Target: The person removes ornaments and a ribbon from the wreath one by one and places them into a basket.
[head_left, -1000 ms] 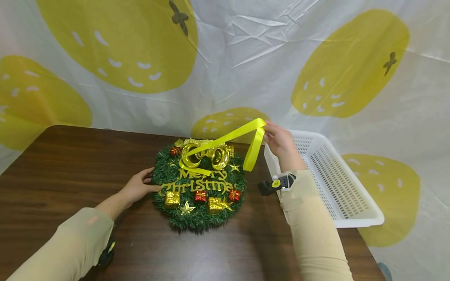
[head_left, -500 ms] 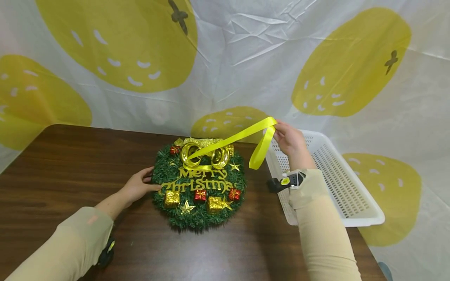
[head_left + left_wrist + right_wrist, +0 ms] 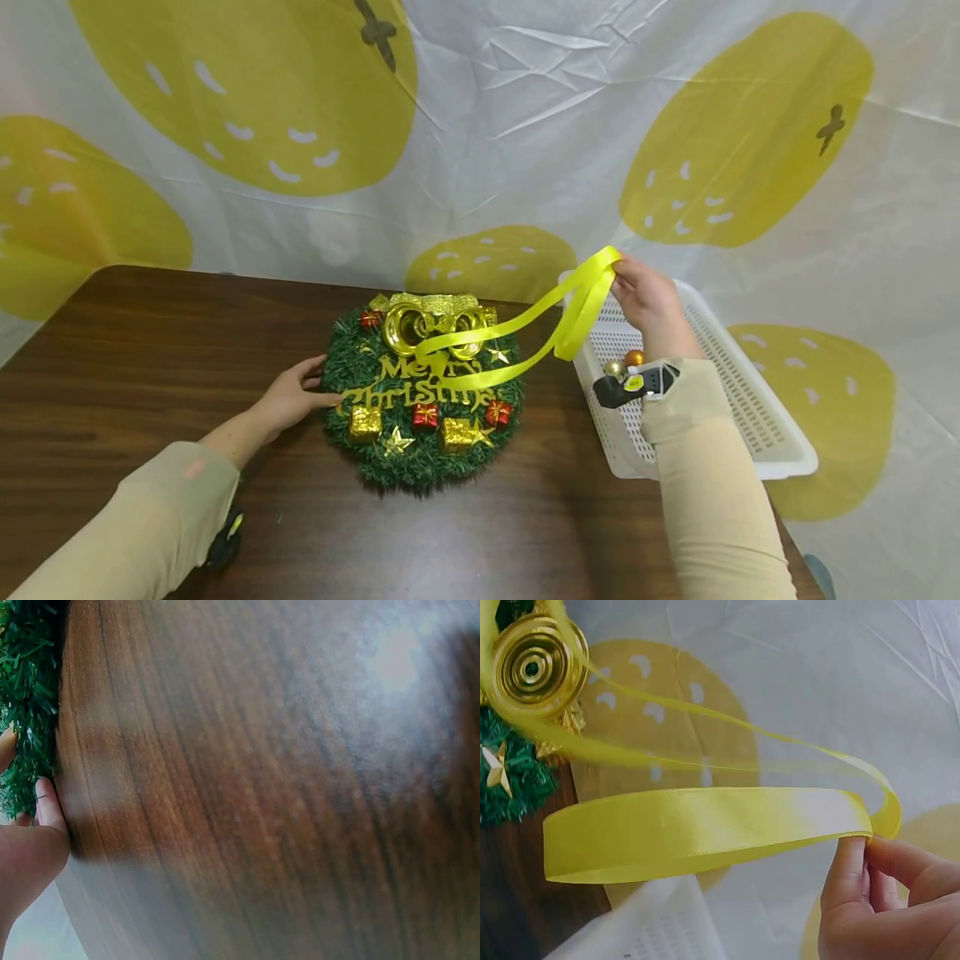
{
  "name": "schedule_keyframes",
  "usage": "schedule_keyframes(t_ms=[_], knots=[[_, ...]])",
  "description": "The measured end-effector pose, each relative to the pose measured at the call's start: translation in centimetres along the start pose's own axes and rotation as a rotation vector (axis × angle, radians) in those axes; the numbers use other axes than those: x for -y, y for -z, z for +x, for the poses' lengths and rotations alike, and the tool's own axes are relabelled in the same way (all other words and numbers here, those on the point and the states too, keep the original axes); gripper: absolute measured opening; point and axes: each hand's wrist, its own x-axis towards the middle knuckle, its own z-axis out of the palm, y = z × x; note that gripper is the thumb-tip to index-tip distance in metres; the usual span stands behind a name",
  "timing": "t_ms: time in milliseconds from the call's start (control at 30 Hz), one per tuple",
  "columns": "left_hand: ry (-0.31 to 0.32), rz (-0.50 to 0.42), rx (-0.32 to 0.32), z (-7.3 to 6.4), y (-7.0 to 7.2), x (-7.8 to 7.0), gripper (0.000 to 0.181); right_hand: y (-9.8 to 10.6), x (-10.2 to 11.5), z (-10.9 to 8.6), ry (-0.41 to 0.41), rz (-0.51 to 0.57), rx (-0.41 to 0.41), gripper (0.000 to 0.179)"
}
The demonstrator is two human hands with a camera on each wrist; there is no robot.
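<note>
A round green Christmas wreath (image 3: 420, 467) lies on the table with gold bells (image 3: 405, 329), gold "Merry Christmas" lettering, small gift boxes and stars. My left hand (image 3: 288, 400) holds its left edge, thumb over the foliage; the left wrist view shows the fingers against the green strands (image 3: 26, 690). Up at the right, my right hand (image 3: 648, 296) pinches a yellow ribbon (image 3: 581, 321) between thumb and fingers. From the pinch the ribbon hangs in loops and stretches left across the bells and lettering. In the right wrist view, the pinched ribbon (image 3: 705, 829) bends into a broad loop.
A white perforated basket (image 3: 776, 400) stands at the table's right edge, partly behind my right arm. In it lie a gold ball (image 3: 614, 368) and an orange ball (image 3: 634, 357). A white curtain with yellow fruit prints (image 3: 487, 167) hangs behind the brown table (image 3: 187, 333).
My right hand has moved right, over the basket, drawing the ribbon along; its trailing part has lifted and slid right across the wreath. The balls have come into sight. My left hand stays put.
</note>
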Motion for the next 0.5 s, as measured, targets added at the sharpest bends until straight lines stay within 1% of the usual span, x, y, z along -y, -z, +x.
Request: schedule_keyframes(t_ms=[200,400,500], knots=[[0.001,0.002,-0.002,0.0,0.0,0.3,0.086,1.2,0.7,-0.1,-0.006,0.040,-0.037,0.033],[0.006,-0.003,-0.001,-0.2,0.0,0.2,0.086,2.2,1.5,-0.3,-0.004,0.037,-0.028,0.034],[0.006,0.004,-0.001,-0.3,0.1,0.0,0.086,2.7,2.0,-0.4,-0.003,0.062,-0.031,0.033]])
